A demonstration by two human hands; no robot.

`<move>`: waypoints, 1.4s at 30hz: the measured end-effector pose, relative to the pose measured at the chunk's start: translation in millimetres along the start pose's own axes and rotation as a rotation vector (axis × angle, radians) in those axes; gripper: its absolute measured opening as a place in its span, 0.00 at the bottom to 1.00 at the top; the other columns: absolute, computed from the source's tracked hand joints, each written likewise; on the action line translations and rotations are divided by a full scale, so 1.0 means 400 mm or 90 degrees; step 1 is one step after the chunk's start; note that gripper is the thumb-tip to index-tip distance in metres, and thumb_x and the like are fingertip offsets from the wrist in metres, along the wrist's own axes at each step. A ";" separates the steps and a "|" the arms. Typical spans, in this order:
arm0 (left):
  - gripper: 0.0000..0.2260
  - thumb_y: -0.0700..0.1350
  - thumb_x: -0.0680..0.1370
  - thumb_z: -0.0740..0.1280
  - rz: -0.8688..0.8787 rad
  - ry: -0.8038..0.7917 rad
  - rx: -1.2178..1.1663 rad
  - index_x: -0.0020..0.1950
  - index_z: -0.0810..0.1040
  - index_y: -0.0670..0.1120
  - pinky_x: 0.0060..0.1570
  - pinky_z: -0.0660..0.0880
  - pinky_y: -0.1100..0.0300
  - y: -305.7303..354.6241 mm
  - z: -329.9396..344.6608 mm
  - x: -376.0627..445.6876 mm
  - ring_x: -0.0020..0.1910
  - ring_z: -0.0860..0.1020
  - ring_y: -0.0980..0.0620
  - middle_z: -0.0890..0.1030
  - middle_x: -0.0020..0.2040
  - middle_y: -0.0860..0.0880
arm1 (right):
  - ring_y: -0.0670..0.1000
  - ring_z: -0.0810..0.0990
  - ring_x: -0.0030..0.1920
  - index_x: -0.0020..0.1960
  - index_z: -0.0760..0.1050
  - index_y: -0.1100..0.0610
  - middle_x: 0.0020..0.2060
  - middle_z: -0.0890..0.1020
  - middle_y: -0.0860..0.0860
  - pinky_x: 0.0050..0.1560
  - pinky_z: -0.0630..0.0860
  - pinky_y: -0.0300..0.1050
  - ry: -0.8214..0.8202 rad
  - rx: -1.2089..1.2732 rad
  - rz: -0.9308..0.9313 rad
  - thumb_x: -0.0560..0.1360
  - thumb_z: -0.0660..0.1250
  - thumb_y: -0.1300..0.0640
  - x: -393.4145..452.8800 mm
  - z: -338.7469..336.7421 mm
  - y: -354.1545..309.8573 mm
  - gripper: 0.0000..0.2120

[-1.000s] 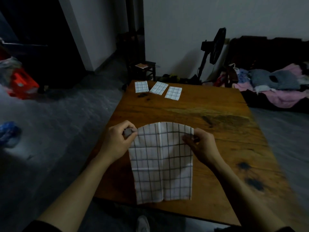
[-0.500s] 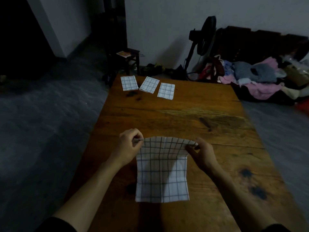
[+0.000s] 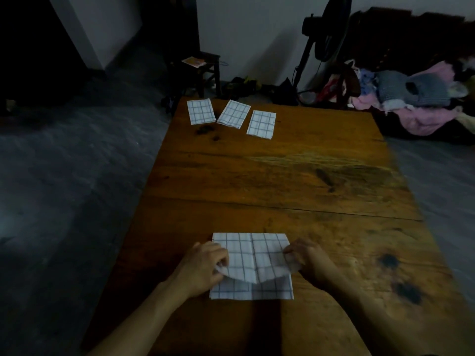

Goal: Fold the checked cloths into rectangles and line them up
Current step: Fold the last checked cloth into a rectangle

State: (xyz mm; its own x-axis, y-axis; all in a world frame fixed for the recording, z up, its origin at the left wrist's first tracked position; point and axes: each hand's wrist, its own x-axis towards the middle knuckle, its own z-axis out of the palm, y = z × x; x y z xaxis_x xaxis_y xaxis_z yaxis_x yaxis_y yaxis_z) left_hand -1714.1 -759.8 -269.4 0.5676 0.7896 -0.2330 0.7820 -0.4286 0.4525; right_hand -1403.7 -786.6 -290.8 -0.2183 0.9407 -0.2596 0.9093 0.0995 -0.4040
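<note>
Cloth [image 3: 253,249] on table [image 3: 282,176] near edge – three folded cloths [image 3: 232,118] in row, far-left corner

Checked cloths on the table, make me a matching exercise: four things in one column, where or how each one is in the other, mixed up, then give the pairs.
Things
1. cloth being folded
2. leftmost folded cloth
3. middle folded cloth
4. right hand

Places or states
A. lies tilted, between two other rectangles
B. at the table's near edge, top layer brought over towards the person
C. pinches a cloth's right corner
D. at the table's far left corner

Pairs: 1-B, 2-D, 3-A, 4-C
</note>
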 end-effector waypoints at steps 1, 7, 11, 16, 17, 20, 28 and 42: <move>0.12 0.54 0.74 0.71 -0.005 -0.041 -0.001 0.54 0.73 0.57 0.61 0.65 0.59 -0.003 0.006 -0.002 0.54 0.67 0.62 0.72 0.55 0.60 | 0.43 0.69 0.63 0.66 0.72 0.47 0.64 0.72 0.44 0.62 0.69 0.37 -0.050 -0.017 0.023 0.78 0.64 0.58 -0.003 0.003 0.012 0.17; 0.16 0.61 0.72 0.71 -0.065 -0.084 -0.060 0.55 0.73 0.59 0.61 0.71 0.56 -0.028 0.036 0.024 0.58 0.70 0.60 0.73 0.58 0.60 | 0.48 0.69 0.68 0.71 0.67 0.48 0.70 0.67 0.47 0.64 0.70 0.41 -0.100 -0.019 0.061 0.79 0.60 0.61 0.028 -0.022 0.020 0.22; 0.12 0.57 0.75 0.70 -0.085 -0.015 -0.068 0.56 0.74 0.57 0.56 0.74 0.58 -0.031 0.045 0.065 0.55 0.72 0.60 0.75 0.56 0.59 | 0.47 0.71 0.65 0.69 0.68 0.47 0.69 0.70 0.47 0.63 0.72 0.43 -0.063 0.013 0.056 0.78 0.65 0.54 0.067 -0.008 0.010 0.20; 0.13 0.54 0.77 0.69 -0.076 0.018 -0.048 0.60 0.75 0.54 0.56 0.72 0.61 -0.023 0.053 0.107 0.58 0.72 0.58 0.75 0.59 0.56 | 0.46 0.72 0.63 0.68 0.69 0.47 0.66 0.71 0.47 0.60 0.72 0.41 -0.025 0.030 0.056 0.78 0.66 0.51 0.100 0.029 -0.010 0.19; 0.14 0.54 0.77 0.68 -0.076 0.022 -0.040 0.61 0.74 0.54 0.57 0.71 0.61 -0.020 0.056 0.116 0.59 0.72 0.58 0.75 0.60 0.55 | 0.46 0.71 0.63 0.68 0.69 0.47 0.66 0.71 0.46 0.60 0.72 0.41 -0.015 0.031 0.055 0.78 0.66 0.51 0.104 0.039 -0.013 0.19; 0.20 0.54 0.79 0.66 -0.090 0.022 -0.012 0.69 0.70 0.51 0.65 0.68 0.59 -0.010 0.077 0.137 0.67 0.69 0.54 0.72 0.68 0.52 | 0.47 0.70 0.64 0.68 0.69 0.47 0.67 0.70 0.46 0.63 0.71 0.43 -0.006 0.038 0.045 0.77 0.66 0.49 0.116 0.066 -0.021 0.20; 0.31 0.48 0.81 0.62 -0.059 -0.039 0.097 0.80 0.50 0.47 0.77 0.49 0.51 0.032 0.142 0.194 0.79 0.48 0.49 0.49 0.81 0.48 | 0.50 0.61 0.75 0.75 0.60 0.52 0.75 0.63 0.50 0.74 0.57 0.48 -0.003 -0.020 0.011 0.77 0.65 0.52 0.153 0.134 -0.085 0.29; 0.33 0.52 0.81 0.61 -0.096 -0.025 0.088 0.80 0.47 0.48 0.73 0.39 0.55 -0.036 0.170 0.150 0.79 0.44 0.52 0.45 0.81 0.50 | 0.49 0.47 0.78 0.79 0.47 0.50 0.79 0.50 0.47 0.75 0.41 0.52 -0.066 -0.067 0.005 0.79 0.61 0.48 0.143 0.150 -0.020 0.34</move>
State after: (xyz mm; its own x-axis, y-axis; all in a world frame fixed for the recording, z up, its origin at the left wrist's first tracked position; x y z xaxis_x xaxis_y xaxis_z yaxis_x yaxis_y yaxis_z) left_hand -1673.8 -736.1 -348.4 0.4493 0.8326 -0.3237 0.8850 -0.3655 0.2884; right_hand -1444.9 -753.0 -354.9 -0.2418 0.9037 -0.3534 0.9418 0.1309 -0.3095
